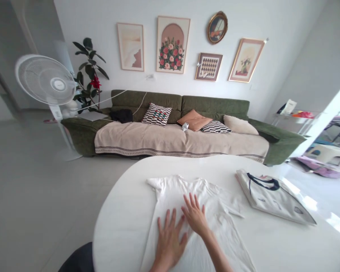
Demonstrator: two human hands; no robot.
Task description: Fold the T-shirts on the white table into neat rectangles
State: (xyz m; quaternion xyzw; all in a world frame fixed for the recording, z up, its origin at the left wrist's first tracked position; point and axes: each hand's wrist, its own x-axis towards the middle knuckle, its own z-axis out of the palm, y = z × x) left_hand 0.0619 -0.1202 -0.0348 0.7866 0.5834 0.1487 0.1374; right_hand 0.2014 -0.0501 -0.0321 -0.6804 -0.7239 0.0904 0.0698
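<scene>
Room had a plain white wall, a pale, kinda shiny floor and a long green sofa, pretty velvety looking, with a beige throw over the seat. The worktop sat in front of it, white and smooth with a rounded outline. A white T-shirt was spread across the middle of it, soft-looking fabric, rumpled around the collar and shoulders and flatter down the body. Collar pointed at the far edge and the body ran to the near edge, so its long axis went near to far, sleeves sticking out toward either side. Over toward the right edge was a folded garment, off-white with a dark collar, in a flat slanted rectangle. Grip was released on both: left hand palm-down on the T-shirt, fingers spread, right hand also palm-down just beside it, closer to the collar.
</scene>
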